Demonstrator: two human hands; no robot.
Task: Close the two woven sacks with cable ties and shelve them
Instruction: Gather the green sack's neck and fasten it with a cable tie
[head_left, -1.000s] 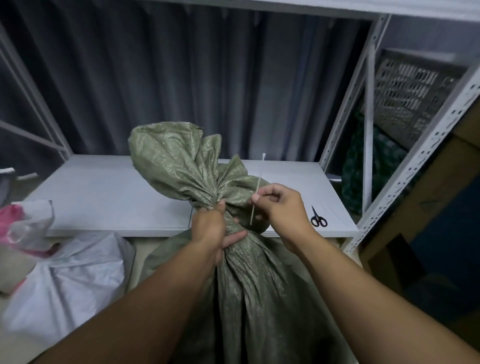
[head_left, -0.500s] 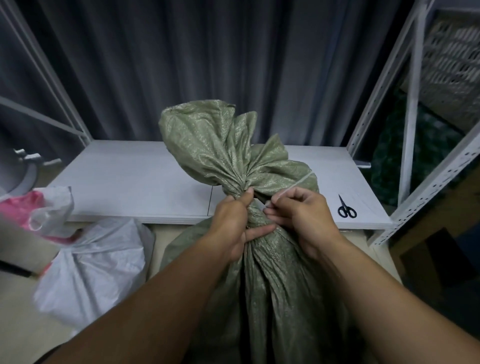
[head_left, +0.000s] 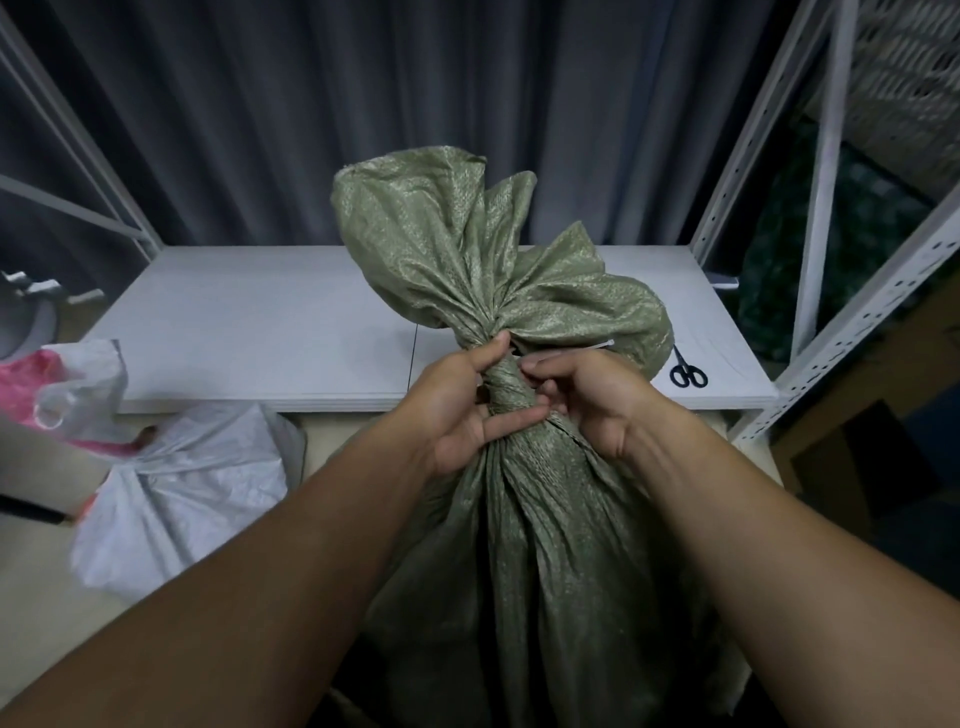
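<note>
Green sack stands before the shelf, left hand clenching its neck, right hand pinching the tie. Risk: slacken that squeeze and the neck spreads, or the tie tip misses its head.

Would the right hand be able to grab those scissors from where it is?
Probably yes: the scissors lie uncovered on the shelf just beyond the right hand, but it must first release the cable tie.
</note>
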